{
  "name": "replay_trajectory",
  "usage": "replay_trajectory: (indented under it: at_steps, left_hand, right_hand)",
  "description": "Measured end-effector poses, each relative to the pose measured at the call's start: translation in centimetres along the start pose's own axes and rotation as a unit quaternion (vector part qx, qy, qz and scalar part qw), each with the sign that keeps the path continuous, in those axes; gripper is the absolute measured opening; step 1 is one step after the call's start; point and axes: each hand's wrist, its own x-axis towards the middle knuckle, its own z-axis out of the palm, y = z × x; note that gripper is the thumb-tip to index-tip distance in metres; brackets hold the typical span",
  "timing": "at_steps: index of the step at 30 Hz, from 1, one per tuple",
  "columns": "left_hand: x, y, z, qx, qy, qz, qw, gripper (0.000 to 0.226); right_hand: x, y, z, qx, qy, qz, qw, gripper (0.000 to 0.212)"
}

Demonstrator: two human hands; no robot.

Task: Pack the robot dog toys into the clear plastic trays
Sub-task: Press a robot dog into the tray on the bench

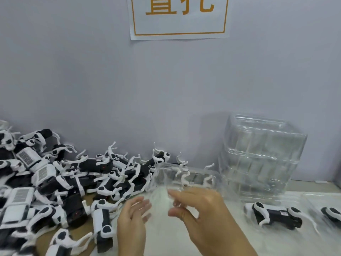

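A large heap of black-and-white robot dog toys (pixel 60 182) covers the left half of the table. A clear plastic tray (pixel 184 178) is held tilted in mid-air at the centre, blurred by motion. My right hand (pixel 201 209) pinches its near edge between thumb and fingers. My left hand (pixel 134 218) is just left of the tray with fingers spread, holding nothing. A tall stack of clear trays (pixel 262 156) stands against the wall at the right. One robot dog (pixel 273 216) lies in a tray in front of that stack.
A grey wall (pixel 110 80) rises close behind the table, with a white paper sign (pixel 179 17) bearing orange characters. Another robot dog (pixel 332 213) shows at the right edge. The table surface (pixel 88 198) is light brown between the toys.
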Motion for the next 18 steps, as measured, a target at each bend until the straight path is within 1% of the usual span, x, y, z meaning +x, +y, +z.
replay_trajectory:
  at_steps: [2, 4, 6, 8, 9, 10, 11, 13, 14, 16, 17, 18]
  left_hand:
    - [0.3, 0.2, 0.0, -0.012, -0.016, -0.021, 1.0, 0.023]
    - [0.5, 0.5, 0.2, 0.003, -0.057, -0.027, 0.998, 0.024]
    - [0.5, 0.6, 0.4, 0.046, -0.121, -0.034, 0.991, 0.025]
    - [0.2, 0.8, 0.6, 0.105, -0.175, -0.038, 0.978, 0.028]
    - [0.1, 0.5, 0.8, 0.132, -0.188, -0.036, 0.972, 0.029]
    - [0.1, 0.2, 1.1, 0.156, -0.195, -0.031, 0.968, 0.034]
    - [0.2, -0.1, 1.3, 0.175, -0.197, -0.022, 0.964, 0.04]
    - [0.4, -0.5, 1.5, 0.195, -0.192, -0.013, 0.962, 0.05]
    - [0.5, -0.6, 1.5, 0.197, -0.192, -0.015, 0.961, 0.052]
    - [0.7, -0.9, 1.4, 0.194, -0.187, -0.015, 0.963, 0.053]
    - [0.8, -1.0, 1.3, 0.19, -0.184, -0.012, 0.964, 0.052]
    - [0.8, -1.0, 1.3, 0.188, -0.184, -0.011, 0.965, 0.051]
  right_hand:
    - [-0.5, 0.9, 0.2, 0.005, -0.084, 0.076, 0.994, 0.029]
    - [-1.1, 1.9, 1.0, -0.012, -0.177, 0.126, 0.976, 0.035]
    - [-1.4, 2.4, 2.1, -0.009, -0.245, 0.151, 0.958, 0.037]
    - [-1.4, 2.4, 3.1, 0.008, -0.299, 0.155, 0.942, 0.037]
    - [-1.5, 2.5, 3.6, 0.016, -0.318, 0.151, 0.936, 0.035]
    - [-1.7, 2.5, 3.8, 0.024, -0.32, 0.149, 0.935, 0.03]
    - [-1.8, 2.6, 3.8, 0.035, -0.305, 0.153, 0.939, 0.025]
    - [-2.2, 2.9, 3.4, 0.046, -0.239, 0.176, 0.954, 0.027]
    - [-2.3, 2.9, 3.0, 0.047, -0.19, 0.19, 0.962, 0.027]
    - [-2.1, 3.3, 2.4, 0.042, -0.08, 0.217, 0.972, 0.017]
    - [-1.7, 3.8, 2.2, 0.028, -0.046, 0.237, 0.97, 0.011]
    - [-1.1, 4.4, 2.0, 0.009, -0.034, 0.258, 0.965, 0.01]
